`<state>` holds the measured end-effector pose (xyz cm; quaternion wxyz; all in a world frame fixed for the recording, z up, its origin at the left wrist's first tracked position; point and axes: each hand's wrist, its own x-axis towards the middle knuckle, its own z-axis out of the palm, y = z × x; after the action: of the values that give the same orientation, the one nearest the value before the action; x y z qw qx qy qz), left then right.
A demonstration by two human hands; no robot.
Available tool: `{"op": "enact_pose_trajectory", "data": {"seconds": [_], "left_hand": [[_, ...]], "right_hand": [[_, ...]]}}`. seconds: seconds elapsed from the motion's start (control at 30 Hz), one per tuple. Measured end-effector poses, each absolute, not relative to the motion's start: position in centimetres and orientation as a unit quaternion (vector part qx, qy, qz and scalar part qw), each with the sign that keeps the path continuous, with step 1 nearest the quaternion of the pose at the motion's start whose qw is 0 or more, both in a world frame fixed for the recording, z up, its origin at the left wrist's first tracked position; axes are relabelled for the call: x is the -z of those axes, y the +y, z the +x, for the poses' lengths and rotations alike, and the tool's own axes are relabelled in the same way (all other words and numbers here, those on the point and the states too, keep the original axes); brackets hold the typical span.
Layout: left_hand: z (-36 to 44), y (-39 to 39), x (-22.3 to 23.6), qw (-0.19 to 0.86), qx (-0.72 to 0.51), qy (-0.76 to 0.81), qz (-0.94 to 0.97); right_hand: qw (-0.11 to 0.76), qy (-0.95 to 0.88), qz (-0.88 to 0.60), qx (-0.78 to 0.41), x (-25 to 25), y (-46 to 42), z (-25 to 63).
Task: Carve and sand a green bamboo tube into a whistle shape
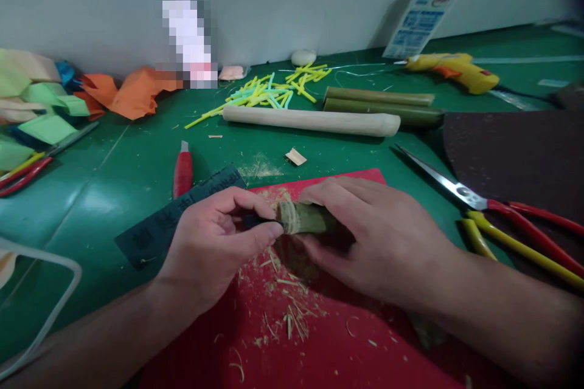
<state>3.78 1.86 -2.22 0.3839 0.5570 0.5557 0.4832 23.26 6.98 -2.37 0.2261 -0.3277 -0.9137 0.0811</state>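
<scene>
Above the red mat (356, 352), my right hand (378, 231) is wrapped around a green bamboo tube (314, 219) with a pale, scraped ring near its left end. My left hand (219, 234) pinches a small dark piece (258, 220) against that end; most of it is hidden by the fingers, so its kind is unclear. Bamboo shavings (294, 310) lie scattered on the mat below both hands. Beside my left hand is a dark strip (155, 228) with printed characters, and a red-handled cutting tool (183, 170) lies just beyond it.
Scissors with red handles (465, 194) and a yellow-handled tool (483, 234) lie at right. Farther back are a pale bamboo stick (310, 120), green bamboo pieces (378, 97), yellow-green sticks (260, 92) and a yellow glue gun (456, 70). Coloured paper (132, 94) is piled at left.
</scene>
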Motion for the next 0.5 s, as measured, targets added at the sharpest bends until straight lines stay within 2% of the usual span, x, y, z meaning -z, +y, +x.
{"op": "enact_pose_trajectory", "data": {"seconds": [0.2,0.5], "left_hand": [[3.83,0.81,1.92,0.238,-0.447,0.542,0.671],[3.70,1.34,2.10,0.213,-0.413,0.562,0.684]], "right_hand": [[0.201,-0.920,-0.318,-0.115,2.02,6.73,23.30],[0.178,-0.926,-0.307,-0.127,1.99,6.85,23.30]]}}
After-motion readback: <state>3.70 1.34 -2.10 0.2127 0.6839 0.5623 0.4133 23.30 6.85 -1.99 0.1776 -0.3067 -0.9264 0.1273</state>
